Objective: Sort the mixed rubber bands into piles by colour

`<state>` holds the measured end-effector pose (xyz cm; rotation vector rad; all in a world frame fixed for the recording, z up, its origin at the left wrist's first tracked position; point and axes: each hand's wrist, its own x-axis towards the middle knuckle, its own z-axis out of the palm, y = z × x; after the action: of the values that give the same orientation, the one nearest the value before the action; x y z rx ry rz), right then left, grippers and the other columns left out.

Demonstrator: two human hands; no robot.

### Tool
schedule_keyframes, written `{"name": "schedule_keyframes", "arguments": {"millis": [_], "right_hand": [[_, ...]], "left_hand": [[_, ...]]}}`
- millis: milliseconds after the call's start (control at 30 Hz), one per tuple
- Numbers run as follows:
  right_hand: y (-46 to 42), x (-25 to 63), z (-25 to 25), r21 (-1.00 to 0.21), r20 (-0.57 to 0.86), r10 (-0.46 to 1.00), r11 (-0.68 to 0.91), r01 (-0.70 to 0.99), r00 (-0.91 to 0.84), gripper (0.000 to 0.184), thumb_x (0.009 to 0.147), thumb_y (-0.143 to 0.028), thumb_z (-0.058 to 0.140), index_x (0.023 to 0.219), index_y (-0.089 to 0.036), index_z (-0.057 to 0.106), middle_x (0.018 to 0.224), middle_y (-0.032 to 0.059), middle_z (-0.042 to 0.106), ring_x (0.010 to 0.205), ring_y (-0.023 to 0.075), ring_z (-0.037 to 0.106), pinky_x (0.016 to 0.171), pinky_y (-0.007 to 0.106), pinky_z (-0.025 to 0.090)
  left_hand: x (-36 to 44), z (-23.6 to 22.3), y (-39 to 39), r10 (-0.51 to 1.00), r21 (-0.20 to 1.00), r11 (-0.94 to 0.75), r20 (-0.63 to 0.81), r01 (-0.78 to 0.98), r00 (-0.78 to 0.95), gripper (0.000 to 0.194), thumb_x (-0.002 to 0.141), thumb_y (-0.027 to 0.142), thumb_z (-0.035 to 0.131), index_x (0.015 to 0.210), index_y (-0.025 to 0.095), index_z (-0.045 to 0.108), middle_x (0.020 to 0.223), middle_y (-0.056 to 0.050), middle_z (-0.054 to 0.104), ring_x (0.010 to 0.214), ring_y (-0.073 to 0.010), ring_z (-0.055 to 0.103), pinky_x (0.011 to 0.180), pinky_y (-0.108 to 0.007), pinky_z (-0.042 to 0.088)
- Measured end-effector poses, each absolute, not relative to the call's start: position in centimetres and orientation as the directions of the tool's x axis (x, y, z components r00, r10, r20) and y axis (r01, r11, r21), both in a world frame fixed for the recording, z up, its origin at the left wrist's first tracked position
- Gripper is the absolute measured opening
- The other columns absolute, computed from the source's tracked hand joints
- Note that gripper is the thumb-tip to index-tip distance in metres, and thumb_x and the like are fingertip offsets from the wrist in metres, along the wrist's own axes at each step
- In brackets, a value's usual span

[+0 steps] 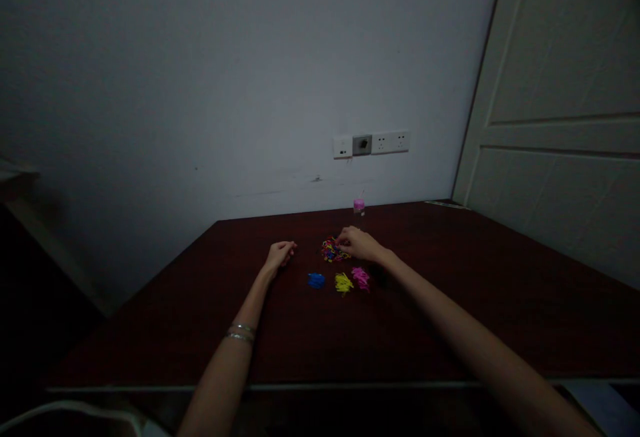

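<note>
A mixed pile of small coloured bands (331, 249), which look like rubber bands, lies on the dark red table. At its right edge, my right hand (359, 244) reaches in with thumb and fingers pinched together; whatever is between the fingertips is too small to make out. To the left of the pile, my left hand (280, 254) rests on the table with its fingers curled closed, and any contents are hidden. Nearer to me are three sorted heaps: blue bands (316, 280), yellow bands (343, 282) and pink bands (361, 278).
Behind the mixed pile stands a small clear container with a pink lid (359, 204), close to the wall. Sockets (391, 142) are set in the wall above the table (200, 330). A pale panelled door (560, 117) rises along the right side.
</note>
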<state>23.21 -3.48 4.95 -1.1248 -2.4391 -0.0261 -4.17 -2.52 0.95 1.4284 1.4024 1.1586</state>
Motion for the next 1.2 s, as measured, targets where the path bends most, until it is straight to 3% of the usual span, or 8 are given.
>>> {"name": "schedule_keyframes", "arguments": {"millis": [300,667,867,967,1100,1200], "right_hand": [[-1.1,16.5,4.9,0.087,0.170,0.762,0.621,0.779,-0.625,0.024,0.074,-0.020,0.054,0.095,-0.022,0.066,0.102,0.0104,0.057,0.096,0.0238,0.052,0.070,0.028,0.046],[-1.4,14.6,4.9,0.088,0.165,0.715,0.675,0.732,-0.679,0.020,0.075,-0.012,0.050,0.088,-0.014,0.066,0.108,0.0155,0.055,0.101,0.0256,0.051,0.075,0.030,0.046],[-1.1,16.8,5.7,-0.057,0.248,0.749,0.645,0.762,-0.615,0.022,0.079,-0.022,0.048,0.092,-0.015,0.065,0.100,0.0101,0.059,0.086,0.0172,0.057,0.069,0.023,0.044],[-1.5,19.5,6.5,-0.358,0.341,0.792,0.608,0.709,-0.507,0.019,0.073,-0.020,0.054,0.083,-0.012,0.067,0.085,0.0068,0.064,0.076,0.0137,0.058,0.066,0.020,0.042],[-3.2,24.2,7.5,-0.572,0.191,0.843,0.512,0.641,-0.502,0.020,0.067,-0.023,0.056,0.077,-0.010,0.068,0.069,0.0041,0.066,0.062,0.0116,0.056,0.055,0.019,0.040],[-5.1,27.2,7.7,-0.612,0.104,0.859,0.453,0.648,-0.502,0.018,0.063,-0.024,0.059,0.071,-0.011,0.068,0.064,0.0027,0.064,0.057,0.0104,0.054,0.052,0.018,0.039]], "left_hand": [[-4.4,-0.1,-2.2,0.996,0.962,-0.051,0.067,0.270,-0.051,0.035,0.067,0.042,0.050,0.080,0.011,0.060,0.055,0.004,0.044,0.036,-0.0026,0.028,0.036,-0.017,0.015],[-4.2,0.2,-2.4,0.997,0.942,-0.056,0.074,0.332,-0.040,0.035,0.069,0.040,0.048,0.082,0.010,0.061,0.055,0.003,0.046,0.037,-0.0026,0.029,0.036,-0.017,0.019],[-4.3,0.0,-2.4,0.996,0.945,-0.059,0.078,0.322,-0.048,0.031,0.069,0.035,0.048,0.081,0.010,0.061,0.053,0.004,0.045,0.036,-0.0030,0.029,0.037,-0.018,0.018],[-4.4,-0.1,-2.5,0.995,0.949,-0.069,0.086,0.309,-0.045,0.031,0.069,0.035,0.048,0.081,0.010,0.061,0.054,0.004,0.045,0.036,-0.0030,0.030,0.037,-0.018,0.018],[-4.4,-0.2,-2.6,0.994,0.945,-0.085,0.101,0.316,-0.035,0.032,0.069,0.036,0.048,0.081,0.010,0.062,0.054,0.003,0.046,0.037,-0.0031,0.030,0.037,-0.018,0.019],[-4.4,-0.2,-2.5,0.993,0.942,-0.097,0.111,0.322,-0.026,0.032,0.069,0.036,0.048,0.081,0.009,0.062,0.053,0.003,0.045,0.037,-0.0030,0.029,0.037,-0.018,0.020]]}}
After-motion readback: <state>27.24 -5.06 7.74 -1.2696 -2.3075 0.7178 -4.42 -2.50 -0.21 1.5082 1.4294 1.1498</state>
